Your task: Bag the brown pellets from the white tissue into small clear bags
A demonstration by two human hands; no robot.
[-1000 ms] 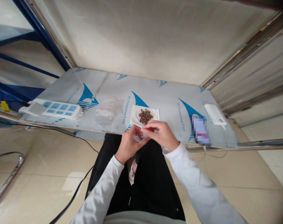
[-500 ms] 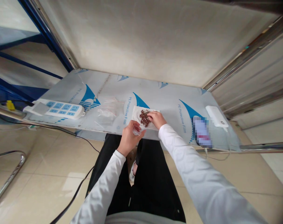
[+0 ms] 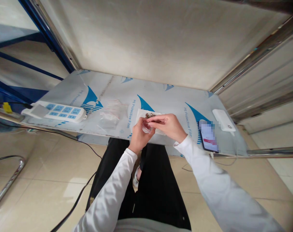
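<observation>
My left hand (image 3: 141, 135) is closed round a small clear plastic bag (image 3: 146, 128) near the table's front edge. At the bag's mouth is my right hand (image 3: 167, 125), its fingertips pinched; what they hold, if anything, is too small to make out. Behind the fingers lies a pile of small brown metallic pieces (image 3: 149, 115) on a white sheet (image 3: 142, 112), mostly covered by my hands. To the left, a heap of clear plastic bags (image 3: 110, 114) rests on the table.
The table (image 3: 156, 88) wears printed protective film. A white power strip (image 3: 61, 112) lies at its left end. On the right are a phone (image 3: 208, 137) and a white power bank (image 3: 223, 120) with cables. A wall stands behind the table.
My right hand has left the pile of brown pieces and come left to the bag's mouth. My left hand has shifted slightly right, and the two hands now meet.
</observation>
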